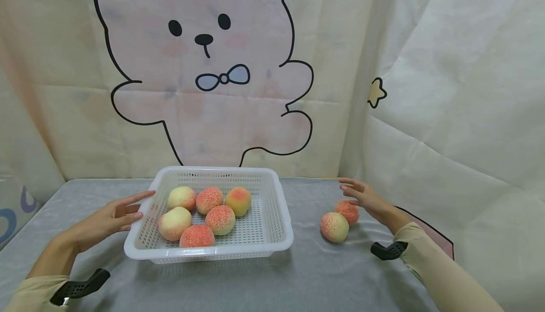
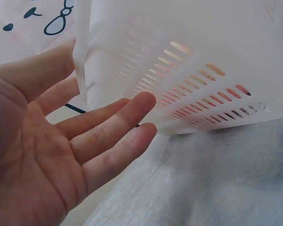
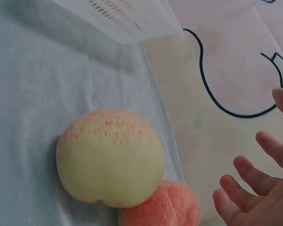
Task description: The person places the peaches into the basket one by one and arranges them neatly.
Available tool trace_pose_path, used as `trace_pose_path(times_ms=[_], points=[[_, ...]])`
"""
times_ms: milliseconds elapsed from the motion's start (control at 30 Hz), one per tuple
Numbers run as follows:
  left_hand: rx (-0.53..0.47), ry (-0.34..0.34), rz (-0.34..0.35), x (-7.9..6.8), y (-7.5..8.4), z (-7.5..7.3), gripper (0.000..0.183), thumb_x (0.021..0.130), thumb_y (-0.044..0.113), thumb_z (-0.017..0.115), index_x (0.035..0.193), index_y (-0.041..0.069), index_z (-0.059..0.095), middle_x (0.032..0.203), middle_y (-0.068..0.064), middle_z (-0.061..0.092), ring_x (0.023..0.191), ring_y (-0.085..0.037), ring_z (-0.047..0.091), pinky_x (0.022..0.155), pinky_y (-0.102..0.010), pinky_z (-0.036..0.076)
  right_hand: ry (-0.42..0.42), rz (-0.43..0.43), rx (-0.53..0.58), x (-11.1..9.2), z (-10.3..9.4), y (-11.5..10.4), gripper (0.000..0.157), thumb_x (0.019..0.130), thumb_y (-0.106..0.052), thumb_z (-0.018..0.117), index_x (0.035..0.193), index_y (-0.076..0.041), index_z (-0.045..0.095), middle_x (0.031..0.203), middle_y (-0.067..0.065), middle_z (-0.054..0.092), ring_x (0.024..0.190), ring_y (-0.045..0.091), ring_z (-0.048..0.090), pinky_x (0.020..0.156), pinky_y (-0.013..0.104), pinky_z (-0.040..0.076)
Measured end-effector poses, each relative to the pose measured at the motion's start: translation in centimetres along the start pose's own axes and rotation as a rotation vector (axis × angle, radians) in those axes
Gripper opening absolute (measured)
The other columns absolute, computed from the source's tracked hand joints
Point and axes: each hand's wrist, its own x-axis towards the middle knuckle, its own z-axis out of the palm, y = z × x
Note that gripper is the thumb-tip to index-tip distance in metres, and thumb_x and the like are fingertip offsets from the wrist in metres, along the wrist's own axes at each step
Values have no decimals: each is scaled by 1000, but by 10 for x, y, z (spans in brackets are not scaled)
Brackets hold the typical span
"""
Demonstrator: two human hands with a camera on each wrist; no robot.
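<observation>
A white perforated plastic basket (image 1: 264, 227) stands on the table with several peaches (image 1: 220, 220) grouped in its left and middle part. My left hand (image 1: 104, 219) is at the basket's left side, fingers extended, touching its rim; in the left wrist view the fingers (image 2: 104, 132) lie loosely along the outer wall. To the right of the basket, a pale yellow-red peach (image 1: 334, 227) and a redder peach (image 1: 347, 211) sit on the cloth, side by side. My right hand (image 1: 366, 199) hovers just beyond and above them, fingers spread, holding nothing.
Grey cloth (image 1: 204, 286) covers the table. Behind it hangs a curtain (image 1: 332, 113) with a cartoon bear, and a white sheet (image 1: 460, 89) closes off the right side. A dark-edged pinkish flat object (image 1: 438, 238) shows partly behind the right forearm.
</observation>
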Motion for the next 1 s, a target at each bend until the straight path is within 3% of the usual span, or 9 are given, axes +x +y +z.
trace_pose_path(times_ms=[133,267,367,500,767,1000], points=[[-13,-1,-4,-1,0,0,67,105,25,51,163,19,18,162,-33,25,117,-1,61,94,-57,55,50,6,0,2,-7,11,63,108,-36,46,157,-1,27,163,31,24,149,52,24,117,67,29],[-5,5,-11,-1,0,1,67,105,26,52,163,18,18,161,-34,25,125,-21,60,93,-57,55,86,37,13,5,-12,24,65,108,-36,45,157,3,25,162,33,22,147,52,25,117,68,27],[-10,-2,-18,-1,0,1,67,105,26,52,163,18,18,161,-34,25,126,-25,60,93,-56,55,92,83,32,6,-15,34,69,108,-39,46,157,2,23,164,32,18,149,52,22,118,68,26],[-17,-6,-24,0,0,1,68,105,27,51,163,20,17,163,-31,23,123,-19,62,94,-56,55,55,130,70,4,-17,51,71,107,-41,46,160,-2,19,167,29,11,152,51,15,119,66,25],[5,17,-20,-1,2,3,69,105,29,53,163,20,17,163,-33,23,130,-39,58,94,-57,55,-27,146,127,3,-18,69,73,107,-39,47,162,-8,12,167,28,9,154,47,12,121,66,22],[14,22,-23,-2,4,4,70,104,30,53,163,20,17,163,-34,22,131,-44,55,95,-59,55,-74,176,142,1,-19,82,74,106,-33,52,164,-15,10,169,25,4,155,45,11,120,64,26]])
